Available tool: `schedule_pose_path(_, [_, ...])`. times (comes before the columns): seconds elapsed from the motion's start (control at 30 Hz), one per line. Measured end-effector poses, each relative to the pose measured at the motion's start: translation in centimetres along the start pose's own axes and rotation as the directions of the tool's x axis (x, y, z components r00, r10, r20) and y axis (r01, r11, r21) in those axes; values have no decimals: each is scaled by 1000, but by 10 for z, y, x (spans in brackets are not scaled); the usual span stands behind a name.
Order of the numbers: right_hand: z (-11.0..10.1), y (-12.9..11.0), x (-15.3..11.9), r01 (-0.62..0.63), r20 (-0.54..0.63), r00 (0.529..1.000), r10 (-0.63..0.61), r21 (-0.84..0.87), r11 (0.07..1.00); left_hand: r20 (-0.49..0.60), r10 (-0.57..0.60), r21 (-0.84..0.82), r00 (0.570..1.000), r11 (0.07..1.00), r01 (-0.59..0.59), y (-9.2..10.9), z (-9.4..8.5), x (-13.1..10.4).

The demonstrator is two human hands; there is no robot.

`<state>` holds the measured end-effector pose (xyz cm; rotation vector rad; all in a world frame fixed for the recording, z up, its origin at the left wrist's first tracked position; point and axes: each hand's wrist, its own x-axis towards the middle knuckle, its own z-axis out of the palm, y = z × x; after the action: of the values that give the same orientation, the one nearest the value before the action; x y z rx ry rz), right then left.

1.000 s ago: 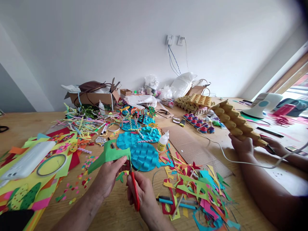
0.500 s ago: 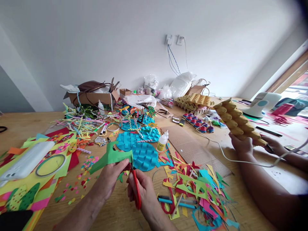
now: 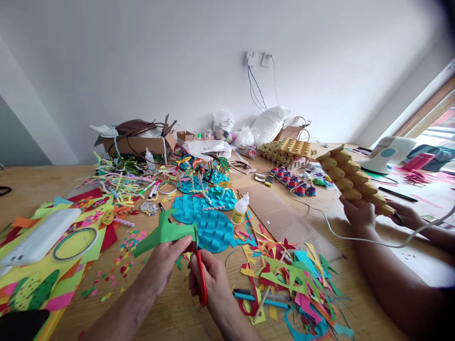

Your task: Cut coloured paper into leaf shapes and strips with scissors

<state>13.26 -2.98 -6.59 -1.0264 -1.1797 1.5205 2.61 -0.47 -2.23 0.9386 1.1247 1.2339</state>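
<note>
A piece of green paper (image 3: pixel 161 235) with an irregular outline is pinched in my left hand (image 3: pixel 165 260), thumb on top. My right hand (image 3: pixel 209 277) grips red-handled scissors (image 3: pixel 201 279), whose blades meet the paper's right edge. Just beyond the paper lie blue discs covered in curled paper strips, the nearest one (image 3: pixel 214 231) close to the scissor tips. A white glue bottle (image 3: pixel 241 208) with a yellow label stands upright to the right of them.
Coloured paper scraps (image 3: pixel 287 279) are heaped at right, beside a cardboard sheet (image 3: pixel 280 215). Another person's hands (image 3: pixel 359 215) hold an egg tray (image 3: pixel 353 177), with a white cable (image 3: pixel 341 236) crossing in front. Paper sheets and a tape roll (image 3: pixel 75 244) lie at left.
The scissors and my right hand have shifted very slightly, with the blades still at the paper's edge. The green paper has barely moved in my left hand.
</note>
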Motion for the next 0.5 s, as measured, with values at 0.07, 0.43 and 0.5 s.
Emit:
schedule_pose_path(0.07, [-1, 0, 0, 5, -5, 1000, -5, 1, 1000, 17, -2, 9, 1000, 1000, 2, -1, 0, 0])
schedule_pose_path(0.43, [-3, 8, 3, 8, -12, 1000, -8, 4, 1000, 54, 24, 57, 998, 998, -27, -2, 2, -1])
schedule_pose_path(0.5, [-3, 8, 4, 3, -20, 1000, -3, 2, 1000, 45, 38, 52, 998, 998, -40, -1, 2, -2])
